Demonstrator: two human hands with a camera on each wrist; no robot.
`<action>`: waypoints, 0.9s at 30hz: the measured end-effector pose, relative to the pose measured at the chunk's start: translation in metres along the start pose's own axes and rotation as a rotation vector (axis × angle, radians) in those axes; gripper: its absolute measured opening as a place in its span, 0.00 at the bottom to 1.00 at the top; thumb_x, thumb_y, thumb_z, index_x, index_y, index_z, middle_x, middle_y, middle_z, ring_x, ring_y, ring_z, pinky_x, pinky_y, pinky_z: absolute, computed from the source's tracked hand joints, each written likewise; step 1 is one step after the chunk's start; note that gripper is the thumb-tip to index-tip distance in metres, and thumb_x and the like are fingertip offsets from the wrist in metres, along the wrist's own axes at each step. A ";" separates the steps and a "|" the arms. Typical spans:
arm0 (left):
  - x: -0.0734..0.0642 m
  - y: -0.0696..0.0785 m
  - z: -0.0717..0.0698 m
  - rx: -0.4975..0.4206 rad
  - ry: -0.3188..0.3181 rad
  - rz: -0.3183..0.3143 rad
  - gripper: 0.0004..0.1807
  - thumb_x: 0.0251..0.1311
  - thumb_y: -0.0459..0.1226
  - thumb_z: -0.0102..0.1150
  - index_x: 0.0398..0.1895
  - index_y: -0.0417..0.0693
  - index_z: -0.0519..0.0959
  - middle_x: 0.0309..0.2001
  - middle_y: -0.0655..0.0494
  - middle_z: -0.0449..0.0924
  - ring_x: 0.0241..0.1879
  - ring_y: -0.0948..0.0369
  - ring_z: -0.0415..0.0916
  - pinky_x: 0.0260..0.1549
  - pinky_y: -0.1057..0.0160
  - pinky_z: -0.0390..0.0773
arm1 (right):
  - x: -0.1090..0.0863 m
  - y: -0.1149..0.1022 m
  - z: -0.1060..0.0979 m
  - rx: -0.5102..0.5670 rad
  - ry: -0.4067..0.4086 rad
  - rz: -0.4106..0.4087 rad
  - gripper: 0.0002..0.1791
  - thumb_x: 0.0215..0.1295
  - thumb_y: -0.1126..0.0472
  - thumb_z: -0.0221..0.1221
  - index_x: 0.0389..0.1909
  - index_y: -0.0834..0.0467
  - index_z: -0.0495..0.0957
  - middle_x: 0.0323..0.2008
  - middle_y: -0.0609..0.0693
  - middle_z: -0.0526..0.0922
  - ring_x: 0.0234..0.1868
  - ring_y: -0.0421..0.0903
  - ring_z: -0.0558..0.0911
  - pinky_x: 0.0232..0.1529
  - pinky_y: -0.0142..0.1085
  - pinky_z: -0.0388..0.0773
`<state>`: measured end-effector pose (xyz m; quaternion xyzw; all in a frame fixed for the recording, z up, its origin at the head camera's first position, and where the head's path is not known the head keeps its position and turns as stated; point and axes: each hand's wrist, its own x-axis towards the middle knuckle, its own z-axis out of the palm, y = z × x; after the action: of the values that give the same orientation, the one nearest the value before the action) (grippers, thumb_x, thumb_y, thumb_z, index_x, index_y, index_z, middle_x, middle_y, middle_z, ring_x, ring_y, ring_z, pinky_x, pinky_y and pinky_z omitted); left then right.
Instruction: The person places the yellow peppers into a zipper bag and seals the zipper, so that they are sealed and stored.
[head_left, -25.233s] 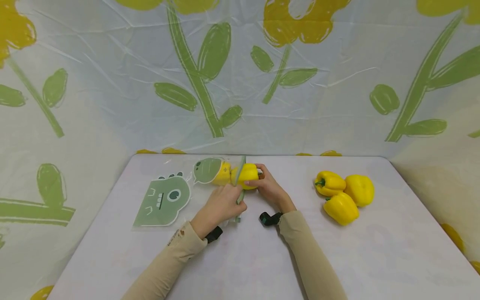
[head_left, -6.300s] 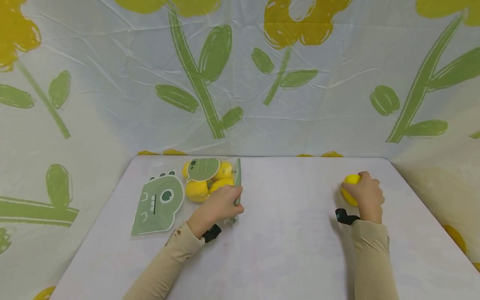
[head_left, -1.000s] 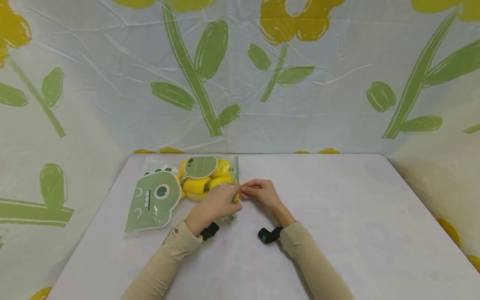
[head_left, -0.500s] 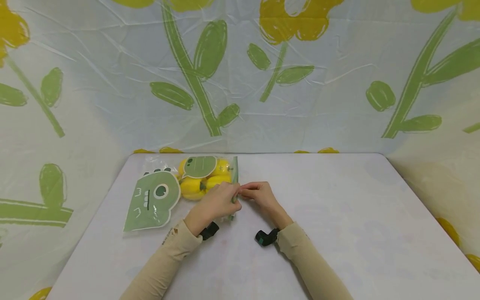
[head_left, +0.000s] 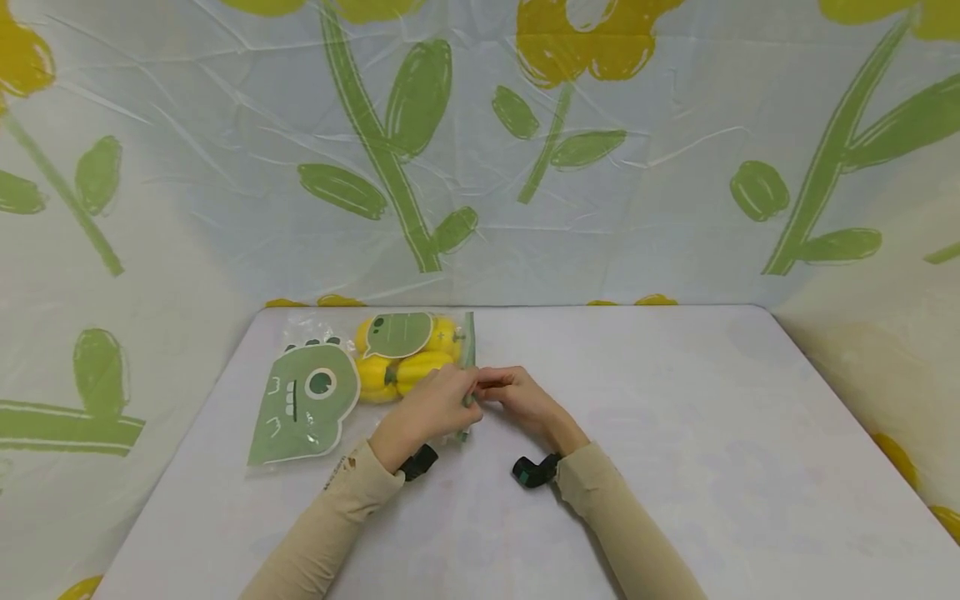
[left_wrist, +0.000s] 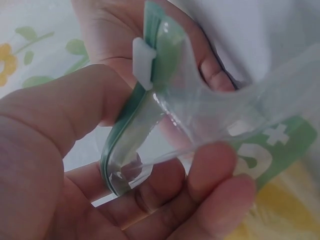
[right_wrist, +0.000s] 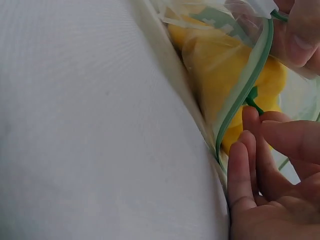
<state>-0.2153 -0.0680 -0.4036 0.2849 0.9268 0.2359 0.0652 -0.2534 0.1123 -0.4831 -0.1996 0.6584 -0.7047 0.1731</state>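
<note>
A clear zip bag (head_left: 341, 429) with a green dinosaur print lies at the table's left. Several yellow bell peppers (head_left: 375, 379) are inside it, seen through the plastic. My left hand (head_left: 431, 408) holds the bag's mouth, its thumb along the green zip strip (left_wrist: 120, 125) and the other fingers against the plastic. A white slider (left_wrist: 144, 62) sits on that strip. My right hand (head_left: 525, 404) is at the bag's mouth. In the right wrist view its thumb and fingertips pinch the green stem (right_wrist: 254, 96) of a bell pepper (right_wrist: 215, 75) at the opening.
The white table (head_left: 712, 467) extends to the right and front of both arms. A flower-print sheet (head_left: 637, 225) hangs behind and at both sides. Small black cameras (head_left: 534, 472) are strapped at the wrists.
Peppers that lay at the right 25 seconds ago are now in the bag. Over the last second the front peppers have shifted left within it. My left hand has kept its grip.
</note>
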 end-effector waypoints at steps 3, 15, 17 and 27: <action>0.000 -0.001 0.000 0.000 -0.001 -0.003 0.17 0.53 0.30 0.60 0.49 0.39 0.78 0.19 0.59 0.62 0.16 0.65 0.59 0.19 0.67 0.60 | 0.000 0.001 0.000 0.024 0.004 0.011 0.19 0.64 0.78 0.50 0.56 0.80 0.72 0.48 0.53 0.84 0.49 0.41 0.80 0.52 0.35 0.76; 0.000 -0.002 -0.001 0.024 0.023 -0.007 0.06 0.52 0.32 0.62 0.30 0.44 0.73 0.19 0.59 0.61 0.19 0.63 0.64 0.20 0.66 0.63 | 0.001 0.000 -0.001 0.065 0.029 0.020 0.16 0.62 0.80 0.50 0.46 0.73 0.82 0.45 0.54 0.85 0.47 0.46 0.80 0.50 0.35 0.76; 0.000 -0.002 -0.001 0.028 0.027 0.001 0.06 0.52 0.32 0.62 0.30 0.44 0.74 0.20 0.59 0.62 0.19 0.63 0.64 0.20 0.66 0.63 | 0.001 0.000 0.000 0.007 0.004 0.000 0.16 0.60 0.80 0.50 0.45 0.74 0.82 0.43 0.51 0.84 0.46 0.46 0.79 0.50 0.35 0.75; -0.001 -0.002 0.002 0.028 0.028 0.007 0.11 0.55 0.34 0.63 0.42 0.41 0.77 0.20 0.58 0.65 0.18 0.64 0.64 0.20 0.66 0.64 | 0.000 -0.002 0.001 -0.123 -0.011 0.007 0.14 0.61 0.77 0.49 0.45 0.74 0.80 0.38 0.50 0.82 0.42 0.44 0.77 0.47 0.36 0.75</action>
<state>-0.2152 -0.0689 -0.4066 0.2855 0.9299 0.2271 0.0476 -0.2533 0.1115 -0.4806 -0.2117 0.7001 -0.6613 0.1666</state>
